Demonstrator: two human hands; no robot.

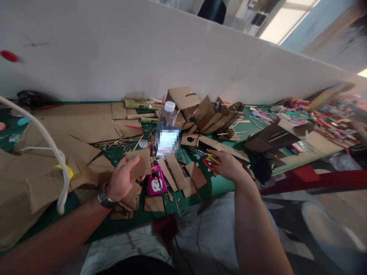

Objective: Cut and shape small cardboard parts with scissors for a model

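From the head camera, my left hand point(122, 182) pinches a flat brown cardboard rectangle point(140, 163) between thumb and fingers, holding it lifted just above the green cutting mat point(220, 187). My right hand point(226, 164) is curled down over a pair of scissors with yellow and red handles point(211, 159); its fingers rest on the handles, but I cannot tell whether they are closed around them. I judge the step in hand to be readying this piece for a cut: the card is held, the tool only touched. The next move calls for a firm hold on the scissors and bringing blade and card edge together.

Counting: one cardboard rectangle in my grip, one pair of scissors under my right hand. Just below my left hand's piece sits one pink power socket block point(155, 184). Beyond it stands one clear plastic water bottle with a white cap point(168, 114). Between my two hands lie about four loose brown cardboard strips point(174, 173), with more scraps too jumbled to count.
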